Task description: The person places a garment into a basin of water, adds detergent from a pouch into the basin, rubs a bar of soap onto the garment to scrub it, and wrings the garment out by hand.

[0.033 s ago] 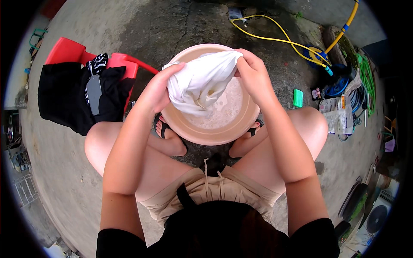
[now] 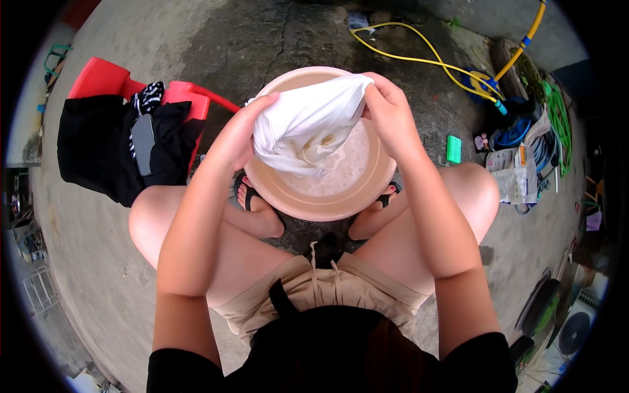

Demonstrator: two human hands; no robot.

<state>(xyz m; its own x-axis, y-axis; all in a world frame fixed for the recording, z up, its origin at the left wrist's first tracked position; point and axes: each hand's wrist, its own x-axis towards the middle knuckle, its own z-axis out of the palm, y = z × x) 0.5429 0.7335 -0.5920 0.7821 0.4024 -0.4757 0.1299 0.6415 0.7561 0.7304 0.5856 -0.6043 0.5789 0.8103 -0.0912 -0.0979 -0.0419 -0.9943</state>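
heap: left of the beige basin (image 2: 314,207), beyond its rim, you have a black garment (image 2: 95,144) spread over a red chair (image 2: 98,77), both apart from the basin.
on the heap: a black-and-white patterned cloth (image 2: 149,95) and a flat grey object (image 2: 144,145) lie on top, also left of the basin.
left hand: your left hand (image 2: 244,131) is above the basin's left rim, clamped on the white cloth (image 2: 304,114); the thumb lies over the fabric and you cannot tell how the hidden fingers sit.
left foot: yours, in a black sandal (image 2: 249,196), is just beside the basin's near left side.
white cloth: you hold it up over the basin, stretched between both hands, its lower folds hanging above the basin's inside; brownish marks (image 2: 320,144) show on it.
water: inside the basin, below the cloth, you see foamy water (image 2: 347,171).
right foot: just beside the basin's near right side.
right hand: your right hand (image 2: 388,111) is above the basin's right rim, thumb and fingers clamped on the cloth's upper right corner.
hose: a yellow hose (image 2: 419,61) loops beyond the basin, to its far right.
block: a green block (image 2: 454,149) lies right of the basin, apart from it.
paper: printed sheets (image 2: 514,180) lie well right of the basin.
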